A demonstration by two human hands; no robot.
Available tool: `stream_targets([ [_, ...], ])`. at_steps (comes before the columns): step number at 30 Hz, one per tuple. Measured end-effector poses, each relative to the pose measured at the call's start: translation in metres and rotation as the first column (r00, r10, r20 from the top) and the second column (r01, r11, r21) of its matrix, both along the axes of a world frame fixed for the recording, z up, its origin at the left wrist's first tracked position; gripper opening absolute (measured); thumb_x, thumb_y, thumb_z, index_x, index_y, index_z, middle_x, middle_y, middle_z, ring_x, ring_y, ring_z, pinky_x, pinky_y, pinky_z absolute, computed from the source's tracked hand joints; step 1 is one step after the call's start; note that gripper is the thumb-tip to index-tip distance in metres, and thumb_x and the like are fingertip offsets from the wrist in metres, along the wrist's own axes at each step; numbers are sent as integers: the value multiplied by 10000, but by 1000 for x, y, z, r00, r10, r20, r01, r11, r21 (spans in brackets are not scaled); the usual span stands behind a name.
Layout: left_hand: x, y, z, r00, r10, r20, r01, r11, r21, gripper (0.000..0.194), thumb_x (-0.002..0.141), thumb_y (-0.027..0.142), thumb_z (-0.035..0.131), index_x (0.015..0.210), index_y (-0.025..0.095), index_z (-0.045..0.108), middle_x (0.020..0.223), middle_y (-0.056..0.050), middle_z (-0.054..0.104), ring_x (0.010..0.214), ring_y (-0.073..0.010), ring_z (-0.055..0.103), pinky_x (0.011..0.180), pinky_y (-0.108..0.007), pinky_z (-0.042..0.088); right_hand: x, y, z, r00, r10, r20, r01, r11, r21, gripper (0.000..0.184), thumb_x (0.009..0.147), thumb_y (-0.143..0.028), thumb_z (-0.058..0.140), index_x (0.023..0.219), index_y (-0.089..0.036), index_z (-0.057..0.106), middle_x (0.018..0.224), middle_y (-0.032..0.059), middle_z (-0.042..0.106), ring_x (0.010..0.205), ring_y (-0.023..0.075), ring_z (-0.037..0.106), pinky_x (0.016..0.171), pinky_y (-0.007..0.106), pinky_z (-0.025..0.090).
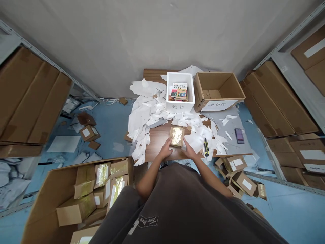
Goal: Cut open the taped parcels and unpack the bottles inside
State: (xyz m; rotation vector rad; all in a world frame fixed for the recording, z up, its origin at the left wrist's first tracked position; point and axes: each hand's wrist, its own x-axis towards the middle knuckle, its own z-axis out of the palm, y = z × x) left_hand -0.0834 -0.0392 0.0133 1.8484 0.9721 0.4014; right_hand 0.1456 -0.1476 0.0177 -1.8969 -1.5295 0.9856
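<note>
A small cardboard box [177, 136], its top crossed by shiny tape, lies at the front part of the wooden table [158, 140]. My left hand [166, 149] grips its left side. On the opposite side, my right hand [188, 149] has its fingers against the box's lower right edge. Right of that hand, a yellow and black utility knife [206, 147] rests on torn white paper [196, 141]. Behind the box stands a white foam bin [179, 107] with several books [180, 92] inside.
An open carton [219, 104] with a handwritten label stands right of the foam bin. A phone [239, 136] lies farther right. A large carton [43, 196] of taped boxes is at lower left; opened boxes [235, 164] pile up at right. Shelves flank both sides.
</note>
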Motion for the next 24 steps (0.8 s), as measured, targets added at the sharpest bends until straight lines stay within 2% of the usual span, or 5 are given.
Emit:
stream_targets([
  [4, 16, -2, 5, 979, 203, 20, -202, 979, -19, 705, 993, 252, 618, 1678, 234, 452, 1489, -154, 648, 1305, -298, 675, 1123, -455, 553, -11, 20, 13, 990, -118, 82, 116, 993, 36, 787, 1060, -406, 450, 1772, -195, 188, 1680, 139, 518, 1500, 303, 551, 1208, 480, 489],
  [8, 30, 26, 15, 937, 337, 93, -332, 941, -65, 726, 1071, 401, 569, 1738, 246, 326, 1410, -131, 720, 1127, -252, 736, 995, -386, 599, 8, 67, 37, 953, -190, 237, 176, 981, 78, 648, 1119, -451, 371, 1716, -200, 353, 1563, 139, 637, 1361, 318, 651, 1136, 445, 529],
  [13, 44, 53, 5, 994, 103, -45, -105, 993, -49, 969, 956, 379, 701, 1772, 209, 209, 1687, -162, 507, 1500, -326, 540, 1238, -478, 454, 20, 93, 26, 938, -89, 336, 178, 953, -246, 683, 1091, -398, 449, 1706, -111, 366, 1441, 208, 708, 1284, 362, 691, 1063, 444, 552],
  [19, 25, 84, -3, 909, -142, -392, 163, 986, 23, 1310, 715, 401, 932, 1773, 215, 181, 1852, -168, -1, 1669, -411, 264, 1324, -484, 326, 38, 37, 3, 889, -58, 453, 95, 994, -61, 664, 1072, -411, 468, 1694, -183, 419, 1678, 170, 498, 1538, 351, 457, 1221, 492, 442],
  [24, 31, 121, -5, 754, -351, -555, 417, 909, -8, 1572, 577, 553, 991, 1783, 197, 47, 1849, -182, 9, 1691, -480, 80, 1359, -551, 207, 85, -31, -11, 844, -122, 522, 216, 968, -124, 648, 1060, -382, 488, 1676, -183, 449, 1707, 175, 447, 1580, 380, 360, 1263, 538, 367],
])
